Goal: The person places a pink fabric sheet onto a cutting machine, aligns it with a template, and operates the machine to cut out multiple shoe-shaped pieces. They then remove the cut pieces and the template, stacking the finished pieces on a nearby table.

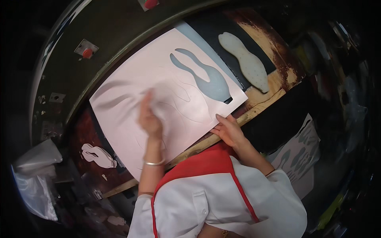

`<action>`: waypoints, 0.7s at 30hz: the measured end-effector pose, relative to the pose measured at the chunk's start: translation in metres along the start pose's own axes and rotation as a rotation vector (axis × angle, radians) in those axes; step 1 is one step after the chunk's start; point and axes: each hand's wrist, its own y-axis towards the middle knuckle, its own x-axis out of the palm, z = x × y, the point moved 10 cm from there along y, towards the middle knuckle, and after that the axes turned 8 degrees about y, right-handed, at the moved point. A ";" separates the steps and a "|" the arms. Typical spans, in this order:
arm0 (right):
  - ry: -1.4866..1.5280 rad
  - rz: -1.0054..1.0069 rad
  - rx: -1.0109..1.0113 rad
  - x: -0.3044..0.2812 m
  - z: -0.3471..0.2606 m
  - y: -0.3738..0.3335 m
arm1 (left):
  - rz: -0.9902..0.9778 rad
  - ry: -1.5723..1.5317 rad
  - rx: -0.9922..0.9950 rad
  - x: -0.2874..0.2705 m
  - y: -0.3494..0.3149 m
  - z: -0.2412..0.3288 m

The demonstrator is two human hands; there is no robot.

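A large pale pink sheet [123, 83] lies across the work table, with a forked opening cut through its upper right part. Blue-grey surface [216, 85] shows through that hole. Thin curved lines mark the sheet's middle. My left hand [152, 117], a bangle at its wrist, is over the middle of the sheet; motion smears its fingers, and whether it touches the sheet is unclear. At the near right edge, my right hand [228, 131] grips the sheet, thumb on top and fingers partly hidden at the edge.
A pale sole-shaped piece [246, 61] rests at the upper right. Stacked pink cut-outs [97, 155] lie at the left. Behind the table stands a dark green machine body [107, 35] with a red button [87, 52]. Clear plastic [37, 178] hangs lower left; a perforated sheet [299, 154] sits lower right.
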 end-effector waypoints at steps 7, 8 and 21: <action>0.258 -0.105 -0.062 0.024 0.007 0.016 | -0.556 0.175 0.173 0.122 -0.063 0.049; 0.309 -0.123 -0.057 0.028 0.013 0.019 | -0.592 0.155 0.165 0.123 -0.061 0.048; 0.021 0.014 -0.260 0.013 0.017 0.008 | 0.441 -0.381 0.010 -0.130 0.147 -0.012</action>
